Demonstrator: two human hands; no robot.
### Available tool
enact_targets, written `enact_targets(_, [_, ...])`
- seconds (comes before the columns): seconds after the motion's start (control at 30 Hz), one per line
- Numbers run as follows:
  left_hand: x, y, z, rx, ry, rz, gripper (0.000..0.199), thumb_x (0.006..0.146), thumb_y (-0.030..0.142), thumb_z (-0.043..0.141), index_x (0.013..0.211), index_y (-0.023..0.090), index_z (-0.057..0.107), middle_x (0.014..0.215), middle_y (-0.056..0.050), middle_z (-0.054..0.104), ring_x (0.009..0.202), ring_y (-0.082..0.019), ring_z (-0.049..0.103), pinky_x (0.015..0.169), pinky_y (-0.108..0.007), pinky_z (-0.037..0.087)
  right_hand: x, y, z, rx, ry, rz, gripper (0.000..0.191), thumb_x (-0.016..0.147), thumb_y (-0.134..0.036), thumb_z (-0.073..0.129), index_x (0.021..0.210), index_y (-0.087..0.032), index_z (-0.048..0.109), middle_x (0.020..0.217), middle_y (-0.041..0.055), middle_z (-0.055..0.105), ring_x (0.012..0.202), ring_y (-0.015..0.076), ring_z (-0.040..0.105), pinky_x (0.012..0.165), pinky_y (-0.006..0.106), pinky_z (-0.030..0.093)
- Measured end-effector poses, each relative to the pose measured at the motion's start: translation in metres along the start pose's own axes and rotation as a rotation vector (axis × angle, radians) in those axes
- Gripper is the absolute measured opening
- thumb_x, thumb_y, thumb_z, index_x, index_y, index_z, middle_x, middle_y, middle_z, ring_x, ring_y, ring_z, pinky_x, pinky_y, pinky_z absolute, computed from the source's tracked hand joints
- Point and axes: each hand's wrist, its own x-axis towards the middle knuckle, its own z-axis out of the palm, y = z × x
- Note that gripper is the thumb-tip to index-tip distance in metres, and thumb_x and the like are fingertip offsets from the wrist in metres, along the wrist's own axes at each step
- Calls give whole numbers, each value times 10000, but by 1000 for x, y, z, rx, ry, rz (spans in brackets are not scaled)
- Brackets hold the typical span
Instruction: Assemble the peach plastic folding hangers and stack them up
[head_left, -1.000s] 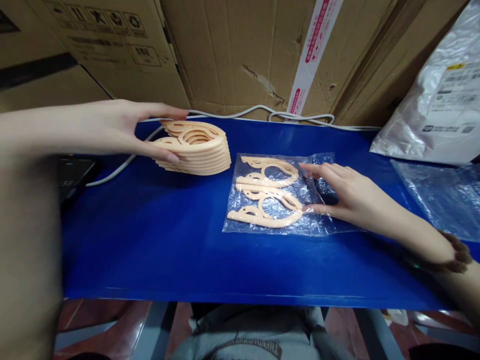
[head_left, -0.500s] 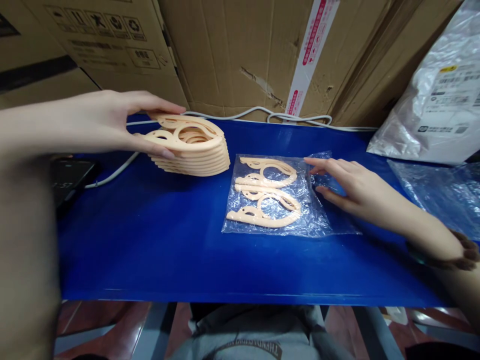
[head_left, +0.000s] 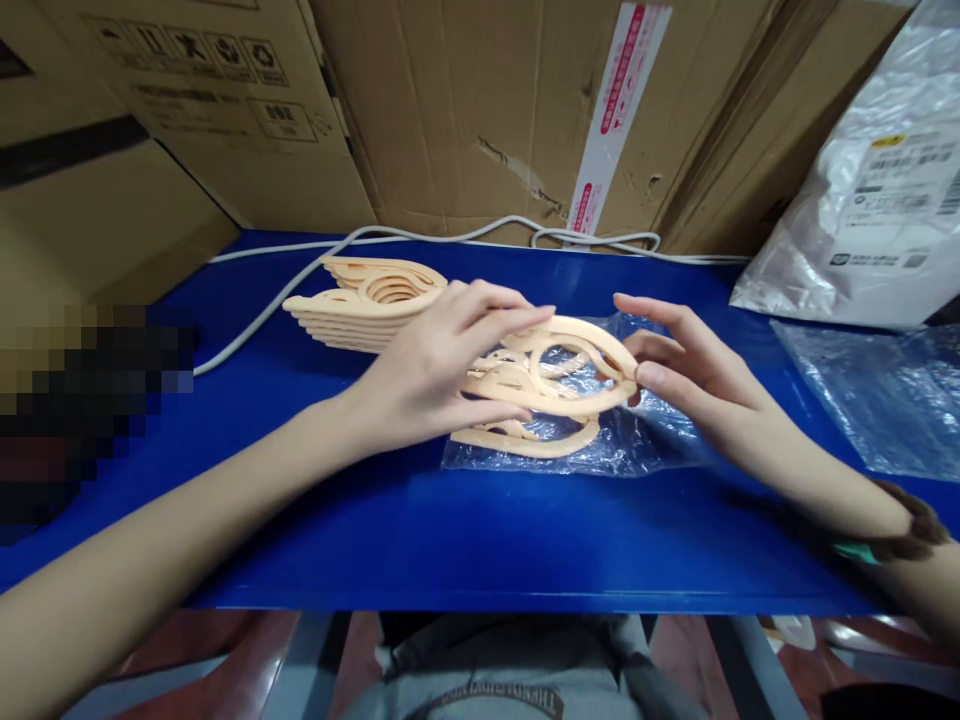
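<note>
A peach-coloured folding hanger (head_left: 577,404), folded up, is held level just above a clear plastic bag (head_left: 652,450). My left hand (head_left: 431,365) grips its left end, thumb on the near side and fingers on the far side. The rounded right end is pinched by my right hand (head_left: 705,375), between thumb and bent fingers, while the index finger stays stretched out. Beneath it, folded hangers in the bag (head_left: 551,448) show in part. Behind my left hand stands a stack of several like hangers (head_left: 341,325), partly hidden by that hand.
Cardboard boxes (head_left: 450,120) line the back of the blue table (head_left: 420,540). A white cable (head_left: 255,335) runs along the rear and curves down at left. A white plastic parcel (head_left: 855,230) and another clear bag (head_left: 885,400) occupy the right side.
My left hand has left the stack and moved right with one hanger, now over the bag. The right hand has shifted from the bag's edge to that hanger's right end.
</note>
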Motion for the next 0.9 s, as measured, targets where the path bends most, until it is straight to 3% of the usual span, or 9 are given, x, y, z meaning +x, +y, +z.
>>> enact_targets(0.27, [-5,6,11,17,-29,76,800,820,589,676,1431,166,379,1331,-159,527,1213,-301,506,1020,-442,405,2,3,-3,124,-64,40,581,923,-379,573,1449,-300,339,885,21,681,826,224,671,709,367,573])
enact_targets(0.5, [-5,3,8,7,-26,48,833,812,620,667,1448,187,349,1359,-161,514,1233,-305,503,1034,-458,395,1,2,-3,119,-50,39,548,911,-384,599,1415,-319,392,898,20,671,805,217,668,701,379,583])
enact_targets(0.7, [-5,0,11,1,-12,52,804,824,611,659,1451,214,352,1332,-149,536,1206,-305,522,1009,-463,414,1,3,-3,101,-66,25,573,928,-392,567,1448,-325,337,901,27,668,836,229,670,711,397,592])
enact_targets(0.9, [-6,1,11,32,-6,71,788,824,589,675,1440,210,361,1308,-141,540,1194,-291,520,1004,-445,414,2,5,-4,141,-96,39,595,916,-393,594,1449,-330,337,1011,41,691,910,238,675,766,410,591])
